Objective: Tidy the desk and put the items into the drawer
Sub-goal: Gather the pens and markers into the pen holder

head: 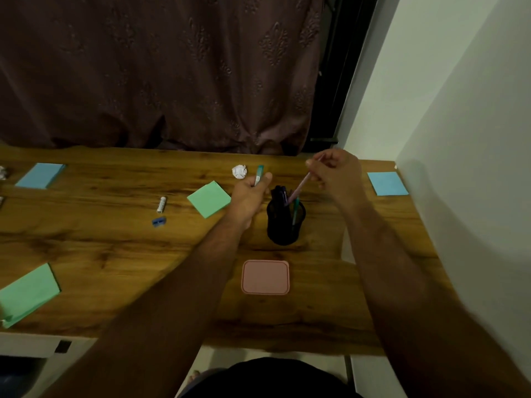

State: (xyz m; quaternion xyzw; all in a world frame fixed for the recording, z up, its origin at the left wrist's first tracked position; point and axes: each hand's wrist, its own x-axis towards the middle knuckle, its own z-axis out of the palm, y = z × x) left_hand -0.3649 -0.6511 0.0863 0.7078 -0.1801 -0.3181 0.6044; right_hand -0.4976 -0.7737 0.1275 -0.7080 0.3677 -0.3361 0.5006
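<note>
A black mesh pen holder (285, 225) stands on the wooden desk (115, 242), with a green pen and dark pens inside. My right hand (337, 175) grips a pink pen (300, 188) whose lower end is inside the holder's mouth. My left hand (248, 196), just left of the holder, is closed on a teal pen (259, 174) that points up and away. A pink square lid or box (265, 277) lies near the front edge, below the holder.
Green note pads (209, 199) (27, 294) and blue ones (40, 175) (388, 183) lie about. A crumpled paper ball (239, 171), a white glue stick (161, 204) and a blue sharpener (159, 222) sit on the desk. A curtain hangs behind; a white wall is at right.
</note>
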